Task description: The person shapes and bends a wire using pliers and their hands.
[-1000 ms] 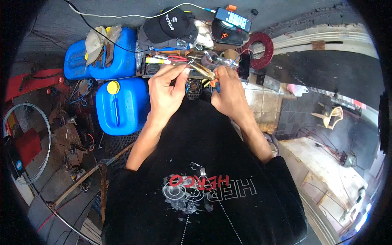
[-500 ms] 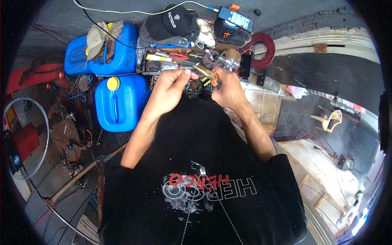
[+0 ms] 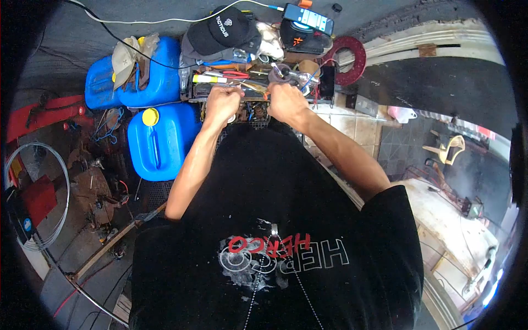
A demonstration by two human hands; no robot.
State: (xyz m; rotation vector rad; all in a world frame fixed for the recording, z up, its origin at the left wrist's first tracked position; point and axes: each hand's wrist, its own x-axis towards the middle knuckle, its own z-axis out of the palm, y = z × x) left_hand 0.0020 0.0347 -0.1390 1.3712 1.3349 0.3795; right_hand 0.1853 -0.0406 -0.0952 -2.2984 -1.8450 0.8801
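Observation:
My right hand (image 3: 288, 102) is closed around what look like pliers (image 3: 256, 87), with a brass-coloured head and a bit of orange handle showing. Their head points left, toward my other hand. My left hand (image 3: 222, 104) is closed in a pinch a short way to the left; whatever lies in its fingers is too small or hidden to make out. Just beyond both hands is a cluttered tool tray, where a yellow-and-white tube (image 3: 209, 78) and a red-handled tool (image 3: 236, 74) lie. A grey cup-like container (image 3: 279, 73) stands behind my right hand.
Blue jerrycans (image 3: 168, 157) stand at the left. Behind the tray are a black cap (image 3: 223, 28) and a phone (image 3: 308, 19) on a dark device. A dark red ring (image 3: 358, 60) leans at the right. Cables (image 3: 165, 22) cross the back.
My hands have turned over and moved slightly apart, my left hand curling more tightly. The pliers have dropped lower and are now mostly covered by my right hand. The camera view has shifted slightly.

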